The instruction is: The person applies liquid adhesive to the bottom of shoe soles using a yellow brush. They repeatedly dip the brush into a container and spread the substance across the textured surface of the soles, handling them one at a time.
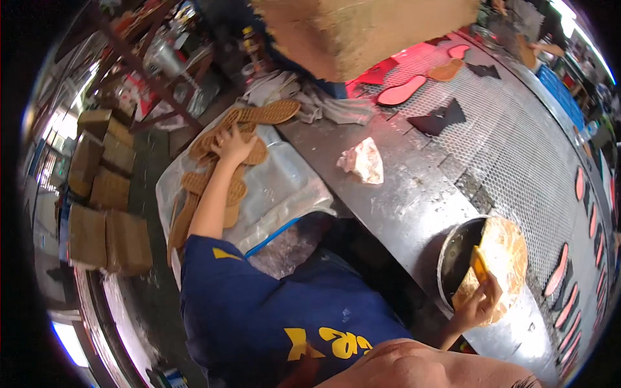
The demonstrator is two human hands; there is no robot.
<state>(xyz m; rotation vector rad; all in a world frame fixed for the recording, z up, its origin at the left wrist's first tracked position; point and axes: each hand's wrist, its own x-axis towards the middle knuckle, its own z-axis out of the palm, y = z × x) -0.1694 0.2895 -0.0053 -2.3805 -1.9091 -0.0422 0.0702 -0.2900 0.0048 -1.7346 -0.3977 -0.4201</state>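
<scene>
My left hand (233, 147) reaches out with spread fingers and rests on a loose pile of tan shoe soles (268, 113) with patterned treads. More soles (184, 223) lie beside my forearm, on a surface wrapped in clear plastic (284, 165). On the right, my right hand (479, 302) is closed around a flat yellow tool (479, 264), whose exact kind I cannot make out. It is held over a round metal pan (442, 268). A tan, glossy, crusted sheet (508, 249) covers the pan's right part.
A crumpled pale lump (363, 161) lies on the metal table (401, 194). Beyond its edge, a mesh conveyor (511, 149) carries pink insoles (402, 90) and black cut pieces (438, 118). A large brown housing (375, 32) overhangs the belt. Cardboard boxes (107, 236) are stacked at left.
</scene>
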